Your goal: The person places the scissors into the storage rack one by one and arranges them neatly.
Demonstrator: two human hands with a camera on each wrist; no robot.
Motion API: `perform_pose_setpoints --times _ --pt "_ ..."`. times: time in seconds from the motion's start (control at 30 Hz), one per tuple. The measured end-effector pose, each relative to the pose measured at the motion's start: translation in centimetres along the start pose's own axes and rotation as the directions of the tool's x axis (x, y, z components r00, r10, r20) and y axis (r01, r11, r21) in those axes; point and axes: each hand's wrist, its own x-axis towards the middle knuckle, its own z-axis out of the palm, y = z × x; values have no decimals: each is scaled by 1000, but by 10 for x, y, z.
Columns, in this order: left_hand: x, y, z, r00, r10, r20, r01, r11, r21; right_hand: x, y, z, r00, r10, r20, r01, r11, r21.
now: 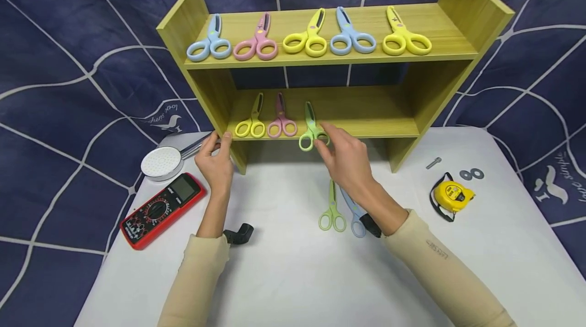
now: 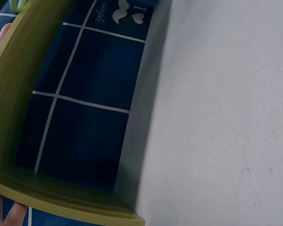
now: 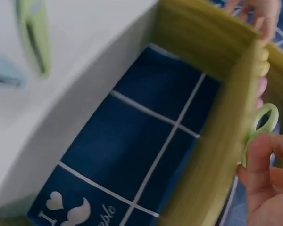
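Note:
In the head view, my right hand [image 1: 350,161] pinches the right handle ring of light green scissors [image 1: 311,126] at the front edge of the lower shelf. The right wrist view shows thumb and fingers on one green ring [image 3: 270,117]. My left hand [image 1: 216,161] holds the left side panel of the wooden shelf unit [image 1: 212,108], thumb at its front edge, fingers along the outside. Left of the green scissors, yellow scissors [image 1: 252,121] and pink scissors [image 1: 281,118] lie on the lower board. On the table below are green scissors [image 1: 332,210] and blue scissors [image 1: 354,212], partly hidden by my right forearm.
The upper shelf [image 1: 274,18] carries a row of several blue, pink and yellow scissors. At left lie a shower head [image 1: 161,161] and a red multimeter [image 1: 162,210]. A black pipe-like piece [image 1: 240,234] is by my left wrist. At right are a bolt [image 1: 433,162], washers [image 1: 477,173] and a tape measure [image 1: 452,195].

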Motion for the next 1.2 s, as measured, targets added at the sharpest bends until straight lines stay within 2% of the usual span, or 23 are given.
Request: perform_pose_setpoints --times 0.1,0.23,0.33,0.47,0.67,0.73,0.83,0.87,0.93,1.03,1.1,1.17,1.2 --pt "-1 -1 0 1000 -1 1 1 1000 -4 4 7 5 1000 -10 -17 9 995 -96" --pt "-1 0 1 1000 -9 2 9 1000 -6 8 13 9 999 22 -24 -26 982 -189" --pt "-1 1 0 1000 -11 -10 11 1000 0 11 13 10 999 49 -16 -51 976 -210" --pt "0 3 -1 1000 -5 -13 5 1000 11 9 12 10 998 57 -28 -62 980 -190" --pt "-1 4 -2 1000 -4 -9 4 1000 24 -18 12 5 989 -99 -112 79 981 -176" --pt "-1 3 -2 1000 -3 -10 3 1000 22 -35 12 5 990 -119 -75 106 981 -162" --pt "0 -2 -1 1000 4 -12 -4 1000 21 -65 10 6 993 -72 95 85 986 -146" --pt "1 -6 0 1000 8 -14 -8 1000 18 -76 10 6 983 -45 177 74 984 -162" --pt "4 -17 1 1000 15 -16 -15 1000 23 -97 9 6 942 11 336 62 977 -205" --pt "9 -33 1 1000 20 -10 -20 999 25 -122 9 5 847 90 523 76 955 -287" --pt "10 -37 1 1000 17 -1 -17 999 28 -134 9 5 800 127 586 80 946 -315" --pt "10 -39 0 1000 9 3 -9 999 32 -141 9 6 779 141 611 79 945 -319" --pt "10 -40 -1 1000 5 2 -5 999 32 -144 10 6 776 141 615 76 947 -313"
